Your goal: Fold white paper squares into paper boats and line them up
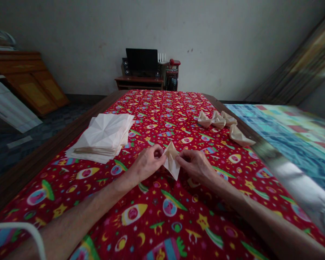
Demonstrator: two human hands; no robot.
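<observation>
A small folded paper piece (172, 164), pointed at its top and bottom, is held up between my hands over the red cloth. My left hand (151, 161) pinches its left edge with thumb and fingertips. On the opposite edge, my right hand (195, 164) grips it in a similar pinch. To the left lies a stack of creased white paper sheets (103, 135), the top one marked with radiating folds. At the right, several folded paper boats (219, 120) sit near the table's edge, and one more folded paper boat (239, 136) lies closer to me.
The red patterned cloth (135, 213) covers the table, whose brown edge (24, 162) shows at the left. A bed with a blue patchwork cover (281, 144) adjoins on the right. A monitor (142, 59) stands beyond the far end. A white curved tube (29, 226) is at lower left.
</observation>
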